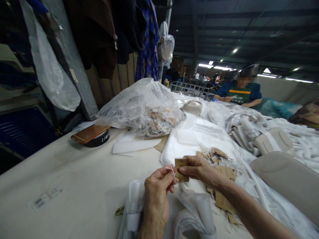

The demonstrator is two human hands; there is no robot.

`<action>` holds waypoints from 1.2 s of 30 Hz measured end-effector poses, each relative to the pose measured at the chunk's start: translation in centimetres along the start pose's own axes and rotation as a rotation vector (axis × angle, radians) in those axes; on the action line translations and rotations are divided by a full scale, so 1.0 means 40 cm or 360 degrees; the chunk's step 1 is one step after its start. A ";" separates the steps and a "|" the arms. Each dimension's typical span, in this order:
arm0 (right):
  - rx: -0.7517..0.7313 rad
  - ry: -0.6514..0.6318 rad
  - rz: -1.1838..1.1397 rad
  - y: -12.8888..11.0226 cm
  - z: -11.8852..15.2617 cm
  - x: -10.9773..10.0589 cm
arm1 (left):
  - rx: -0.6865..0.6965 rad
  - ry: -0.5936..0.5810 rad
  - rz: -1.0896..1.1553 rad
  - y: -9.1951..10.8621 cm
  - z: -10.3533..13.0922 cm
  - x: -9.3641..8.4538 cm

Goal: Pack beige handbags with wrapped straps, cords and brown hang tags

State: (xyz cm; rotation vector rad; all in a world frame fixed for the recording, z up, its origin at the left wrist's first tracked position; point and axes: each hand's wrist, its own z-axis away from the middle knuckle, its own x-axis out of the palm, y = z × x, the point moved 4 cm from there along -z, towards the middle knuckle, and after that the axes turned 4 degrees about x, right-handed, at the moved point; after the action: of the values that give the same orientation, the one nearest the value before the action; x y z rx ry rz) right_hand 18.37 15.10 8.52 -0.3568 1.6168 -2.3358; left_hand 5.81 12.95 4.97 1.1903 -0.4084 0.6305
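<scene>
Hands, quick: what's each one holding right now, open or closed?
Left hand: closed, pinching the white string.
Right hand: closed, holding the brown tag.

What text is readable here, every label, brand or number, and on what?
"LUN": co-worker's apron; letters before it and the line below unclear.
Brown tag in the right hand: small dark print, too blurred to read surely.
Black round item: large pale letters, partly cut off, not sure.
Barcode label: too blurred.
Clear plastic bag: faint print, unreadable.
White sheet: printed lines, too small.
</scene>
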 end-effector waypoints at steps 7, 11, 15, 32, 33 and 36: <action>0.0288 -0.0266 0.0305 0.004 -0.001 -0.003 | 0.0077 -0.0027 -0.0075 -0.008 -0.006 0.001; 0.0271 -0.0306 0.0381 -0.001 0.000 0.002 | 0.0125 -0.0081 -0.0175 -0.010 -0.004 0.008; 0.0213 -0.0267 0.0846 -0.031 0.007 0.022 | 0.0174 -0.0130 -0.0391 -0.023 -0.006 0.001; -0.0877 0.0229 0.1575 -0.035 0.068 0.048 | 0.0365 -0.0083 -0.0745 0.001 0.000 -0.003; -0.0940 0.0227 0.1572 -0.029 0.069 0.049 | 0.0331 -0.0106 -0.0751 0.002 0.000 -0.001; -0.1028 0.0261 0.1473 -0.008 0.064 0.044 | 0.0226 -0.0154 -0.0739 0.000 -0.003 0.002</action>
State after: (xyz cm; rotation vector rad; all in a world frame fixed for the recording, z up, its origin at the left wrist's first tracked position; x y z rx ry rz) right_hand 17.59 12.36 9.79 0.4102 1.9893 -1.1636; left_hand 5.85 13.08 4.97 1.3966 -0.1575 0.2022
